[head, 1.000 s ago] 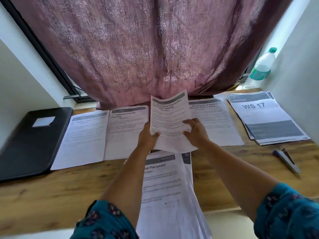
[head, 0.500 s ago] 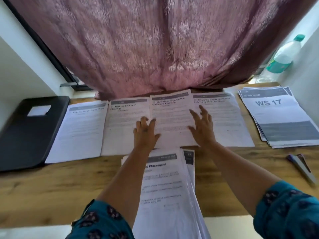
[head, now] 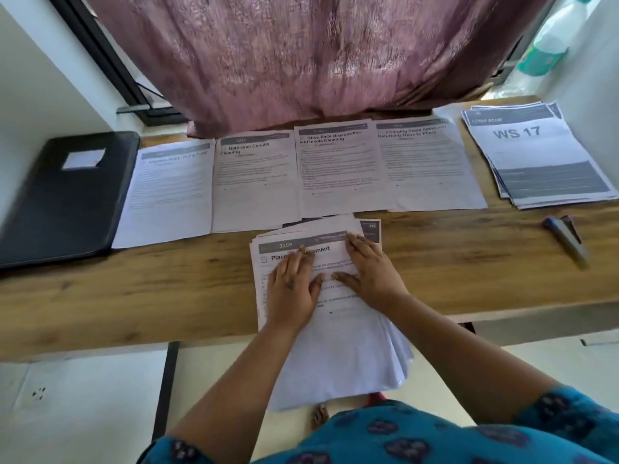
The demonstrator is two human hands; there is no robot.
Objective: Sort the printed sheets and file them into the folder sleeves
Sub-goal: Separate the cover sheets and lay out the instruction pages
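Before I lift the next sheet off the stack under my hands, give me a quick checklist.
1. Both hands on the white printed stack: left hand and right hand flat. Ok.
2. Stack squared: fanned, overhanging the wooden table. Not ok.
3. Four sorted sheets in a row, titles showing. Ok.
4. Black folder open: closed. Not ok.
5. Top sheet's title readable: partly covered. Cannot tell.

Can't read the body text on the four sheets (head: 335,169) laid in a row, way too blurry, the bottle (head: 549,45) is chopped off by the top edge, and both hands cover most of the top page's title on the near stack (head: 335,346).
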